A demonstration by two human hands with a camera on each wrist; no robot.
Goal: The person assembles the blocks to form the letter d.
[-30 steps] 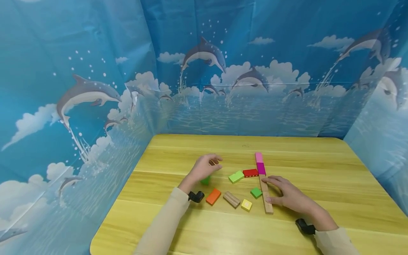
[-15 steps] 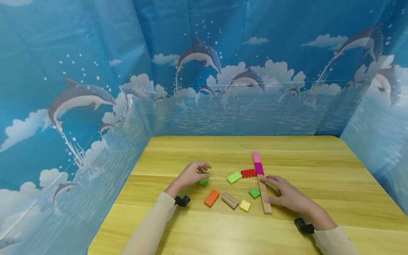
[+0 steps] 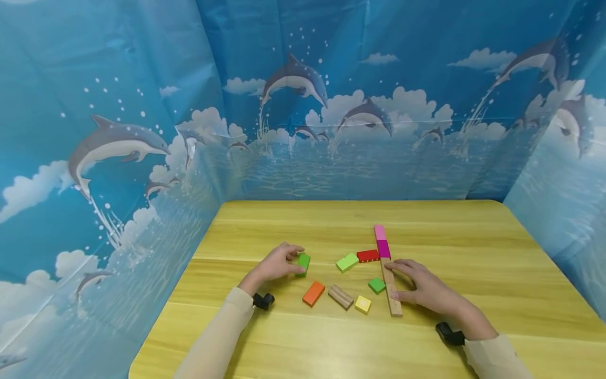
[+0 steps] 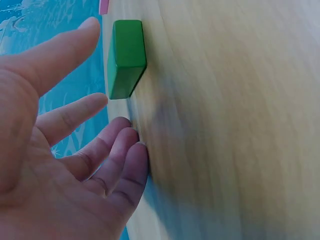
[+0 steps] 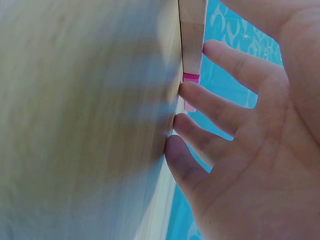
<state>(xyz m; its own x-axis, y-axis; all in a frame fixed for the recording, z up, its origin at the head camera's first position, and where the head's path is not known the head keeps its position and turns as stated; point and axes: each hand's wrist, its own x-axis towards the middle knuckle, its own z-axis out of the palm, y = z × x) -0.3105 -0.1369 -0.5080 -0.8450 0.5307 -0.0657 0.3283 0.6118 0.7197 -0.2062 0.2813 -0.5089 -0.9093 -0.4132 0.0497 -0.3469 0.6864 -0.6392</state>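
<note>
A plain green rectangular block (image 3: 303, 265) lies just off the thumb and index fingertip of the left hand (image 3: 274, 263), in front of the gap between them, its long side pointing away from the person. A slim light-wood strip (image 3: 390, 284) lies flat along the fingertip side of the right hand (image 3: 426, 287), index finger and thumb at its near edge. Beyond that index finger, a magenta block (image 3: 383, 248) and then a pink block (image 3: 380, 232) continue its line, end to end.
</note>
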